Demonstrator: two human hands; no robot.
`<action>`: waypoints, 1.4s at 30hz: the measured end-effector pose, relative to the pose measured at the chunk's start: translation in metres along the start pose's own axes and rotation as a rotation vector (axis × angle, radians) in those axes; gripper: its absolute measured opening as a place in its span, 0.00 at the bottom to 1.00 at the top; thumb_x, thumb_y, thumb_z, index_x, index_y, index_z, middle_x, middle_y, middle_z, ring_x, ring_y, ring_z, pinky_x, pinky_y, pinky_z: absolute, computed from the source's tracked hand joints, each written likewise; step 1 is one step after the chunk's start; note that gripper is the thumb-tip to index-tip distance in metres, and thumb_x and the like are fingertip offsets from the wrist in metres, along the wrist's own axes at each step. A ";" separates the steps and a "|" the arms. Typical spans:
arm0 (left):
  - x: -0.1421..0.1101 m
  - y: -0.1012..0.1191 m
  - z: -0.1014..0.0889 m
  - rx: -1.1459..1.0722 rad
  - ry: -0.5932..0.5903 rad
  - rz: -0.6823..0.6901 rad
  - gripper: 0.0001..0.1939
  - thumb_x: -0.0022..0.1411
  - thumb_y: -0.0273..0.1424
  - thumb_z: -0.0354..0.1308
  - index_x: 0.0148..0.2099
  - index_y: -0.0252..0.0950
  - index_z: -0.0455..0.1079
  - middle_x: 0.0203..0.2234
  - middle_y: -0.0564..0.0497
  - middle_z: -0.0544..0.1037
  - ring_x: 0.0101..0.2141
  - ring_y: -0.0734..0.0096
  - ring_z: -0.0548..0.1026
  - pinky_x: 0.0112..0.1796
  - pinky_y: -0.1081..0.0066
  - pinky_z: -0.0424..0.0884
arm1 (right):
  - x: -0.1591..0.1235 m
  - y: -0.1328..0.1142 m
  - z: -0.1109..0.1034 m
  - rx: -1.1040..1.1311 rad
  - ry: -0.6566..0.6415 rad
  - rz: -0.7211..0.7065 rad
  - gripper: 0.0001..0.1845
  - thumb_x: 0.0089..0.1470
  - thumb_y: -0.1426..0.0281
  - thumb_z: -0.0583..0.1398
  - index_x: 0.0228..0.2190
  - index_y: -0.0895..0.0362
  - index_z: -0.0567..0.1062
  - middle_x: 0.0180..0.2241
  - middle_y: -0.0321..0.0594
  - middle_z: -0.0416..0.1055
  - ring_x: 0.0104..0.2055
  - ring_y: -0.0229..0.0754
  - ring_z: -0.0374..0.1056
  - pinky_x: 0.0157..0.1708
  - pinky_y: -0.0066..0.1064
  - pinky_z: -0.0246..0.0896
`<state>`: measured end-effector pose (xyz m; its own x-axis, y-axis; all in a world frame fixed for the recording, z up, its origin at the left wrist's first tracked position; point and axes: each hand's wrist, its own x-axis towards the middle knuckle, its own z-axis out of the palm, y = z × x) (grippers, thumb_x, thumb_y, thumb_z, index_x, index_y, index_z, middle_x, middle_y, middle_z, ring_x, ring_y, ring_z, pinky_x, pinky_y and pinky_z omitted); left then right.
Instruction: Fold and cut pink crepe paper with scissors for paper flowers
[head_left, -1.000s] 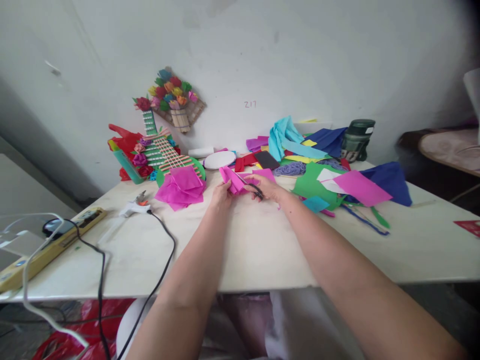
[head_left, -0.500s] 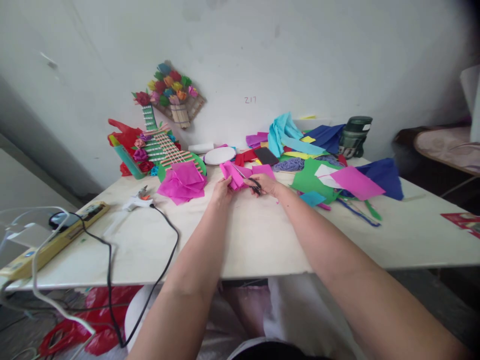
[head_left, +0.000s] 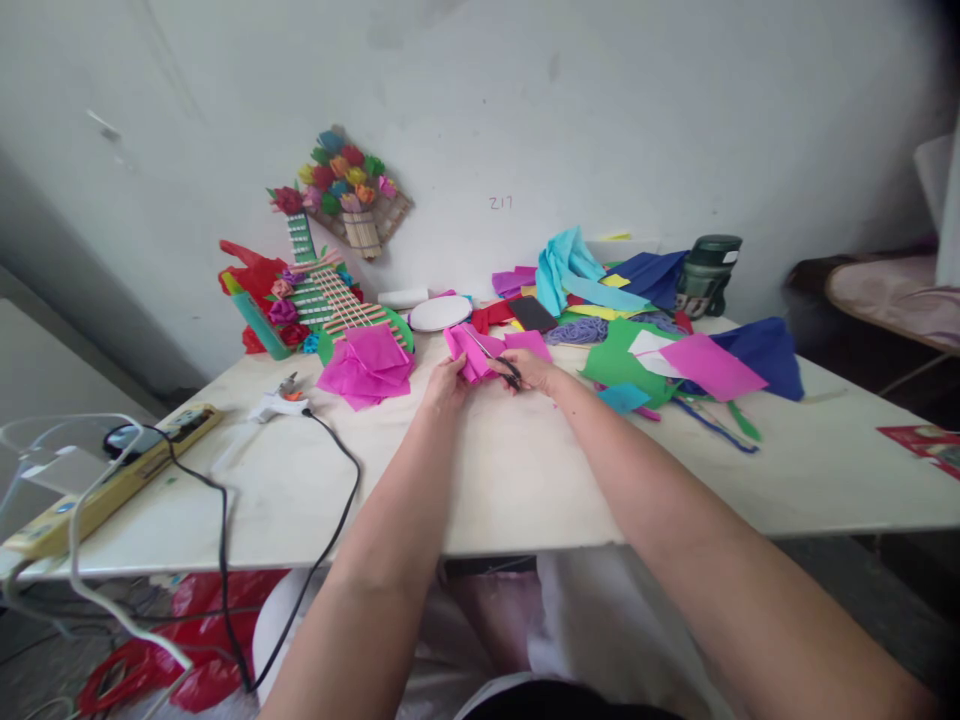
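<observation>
Over the middle of the table, my left hand (head_left: 448, 380) pinches a piece of pink crepe paper (head_left: 463, 345). My right hand (head_left: 531, 370) is closed round the dark handles of a pair of scissors (head_left: 511, 374), whose blades lie across the pink paper and point up and left. Another pink piece (head_left: 528, 344) shows just behind my right hand. Left of my hands rests a loose stack of pink paper sheets (head_left: 367, 368). How far the blades are spread is too small to tell.
A hot glue gun (head_left: 281, 400) with a black cord and a yellow power strip (head_left: 112, 485) lie at the left. Behind stand a stick-and-flower craft (head_left: 330, 295) and a glue bottle (head_left: 259, 318). Coloured papers (head_left: 622, 355), a phone (head_left: 533, 314) and a dark bottle (head_left: 707, 277) fill the right.
The view has shifted very slightly. Both hands keep their hold on the paper and scissors, with no other clear movement.
</observation>
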<state>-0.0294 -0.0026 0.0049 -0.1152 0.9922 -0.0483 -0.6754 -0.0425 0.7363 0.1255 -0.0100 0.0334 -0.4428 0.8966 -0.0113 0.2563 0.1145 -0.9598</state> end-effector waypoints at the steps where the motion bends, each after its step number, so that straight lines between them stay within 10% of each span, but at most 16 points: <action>1: 0.000 0.000 0.000 0.003 0.000 -0.005 0.06 0.55 0.17 0.52 0.30 0.29 0.68 0.21 0.49 0.74 0.22 0.76 0.73 0.29 0.76 0.71 | -0.001 -0.001 0.001 0.002 0.009 0.003 0.13 0.55 0.67 0.56 0.21 0.58 0.61 0.11 0.30 0.63 0.10 0.29 0.57 0.08 0.18 0.46; 34: -0.002 0.003 0.003 0.020 0.067 -0.031 0.08 0.56 0.17 0.51 0.35 0.30 0.69 0.23 0.48 0.74 0.23 0.72 0.73 0.30 0.73 0.72 | 0.009 0.007 0.008 0.114 0.064 -0.024 0.12 0.50 0.69 0.59 0.20 0.58 0.63 0.09 0.27 0.57 0.09 0.28 0.52 0.09 0.20 0.48; 42: -0.002 0.002 0.002 0.025 0.048 -0.046 0.08 0.55 0.18 0.53 0.37 0.30 0.69 0.23 0.49 0.74 0.24 0.72 0.74 0.31 0.73 0.72 | 0.008 0.013 -0.003 0.132 0.026 -0.029 0.13 0.52 0.64 0.57 0.36 0.57 0.62 0.12 0.28 0.63 0.11 0.33 0.60 0.07 0.20 0.44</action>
<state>-0.0294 -0.0041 0.0081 -0.1197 0.9862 -0.1147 -0.6627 0.0066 0.7488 0.1278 0.0004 0.0214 -0.4257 0.9046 0.0224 0.1276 0.0845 -0.9882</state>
